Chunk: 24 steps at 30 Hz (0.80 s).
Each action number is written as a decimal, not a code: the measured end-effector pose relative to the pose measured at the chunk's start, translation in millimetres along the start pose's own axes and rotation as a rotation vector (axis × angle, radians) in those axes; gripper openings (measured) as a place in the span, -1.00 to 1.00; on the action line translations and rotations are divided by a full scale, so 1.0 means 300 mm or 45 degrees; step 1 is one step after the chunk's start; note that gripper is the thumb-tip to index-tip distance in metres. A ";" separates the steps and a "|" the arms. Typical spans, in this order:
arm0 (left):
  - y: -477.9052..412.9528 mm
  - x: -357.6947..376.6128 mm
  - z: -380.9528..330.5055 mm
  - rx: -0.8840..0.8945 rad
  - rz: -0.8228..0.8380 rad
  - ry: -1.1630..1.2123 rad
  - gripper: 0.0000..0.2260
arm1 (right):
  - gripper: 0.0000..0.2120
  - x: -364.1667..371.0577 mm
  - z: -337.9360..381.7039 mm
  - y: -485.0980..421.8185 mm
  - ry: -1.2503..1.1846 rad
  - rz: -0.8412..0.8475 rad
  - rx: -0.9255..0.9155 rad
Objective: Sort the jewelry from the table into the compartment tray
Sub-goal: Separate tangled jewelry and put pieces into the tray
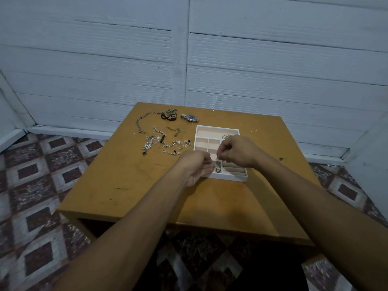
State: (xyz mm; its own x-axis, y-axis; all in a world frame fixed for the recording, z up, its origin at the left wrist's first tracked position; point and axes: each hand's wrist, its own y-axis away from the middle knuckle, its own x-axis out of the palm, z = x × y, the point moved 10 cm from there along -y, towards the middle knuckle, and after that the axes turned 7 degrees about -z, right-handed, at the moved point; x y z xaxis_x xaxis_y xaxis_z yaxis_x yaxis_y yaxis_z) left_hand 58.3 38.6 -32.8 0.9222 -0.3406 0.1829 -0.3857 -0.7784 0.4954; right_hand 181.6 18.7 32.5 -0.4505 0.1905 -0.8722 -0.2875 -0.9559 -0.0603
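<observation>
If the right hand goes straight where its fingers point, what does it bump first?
Probably the left hand, just across from it above the tray; depth is hard to judge.

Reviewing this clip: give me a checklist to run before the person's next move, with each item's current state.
1. White compartment tray flat on the yellow-brown wooden table: ok.
2. Right hand holding a piece above the tray: cannot tell; fingers curled, anything pinched is too small to see.
3. Left hand free: cannot tell; curled at the tray's near left corner.
4. Empty slot available: ok; far long compartment looks bare.
5. Table jewelry all sorted: not ok; silver wristwatch and long silver chain lie outside the tray.
</observation>
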 end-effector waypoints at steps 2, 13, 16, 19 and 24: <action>0.007 -0.017 0.002 -0.005 0.029 0.057 -0.87 | -0.97 0.013 0.013 -0.015 -0.008 0.009 0.002; 0.008 -0.277 -0.030 -0.008 -0.005 0.308 -0.80 | -0.95 0.144 0.227 -0.110 -0.050 0.083 -0.103; 0.003 -0.383 -0.039 -0.006 -0.063 0.368 -0.80 | -0.91 0.209 0.307 -0.162 -0.002 0.101 -0.145; 0.005 -0.493 -0.039 -0.003 -0.141 0.422 -0.82 | -0.87 0.276 0.404 -0.220 0.055 0.058 -0.202; 0.016 -0.636 -0.034 0.002 -0.245 0.456 -0.84 | -0.80 0.379 0.529 -0.301 0.177 -0.055 -0.229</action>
State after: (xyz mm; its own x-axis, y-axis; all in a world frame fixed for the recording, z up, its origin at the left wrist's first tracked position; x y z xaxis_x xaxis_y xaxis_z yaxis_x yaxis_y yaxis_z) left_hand -119.4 105.2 -56.5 0.9284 0.0169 0.3713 -0.2046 -0.8107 0.5486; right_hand 22.3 162.0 15.8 -0.3167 0.2112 -0.9247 -0.1433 -0.9744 -0.1734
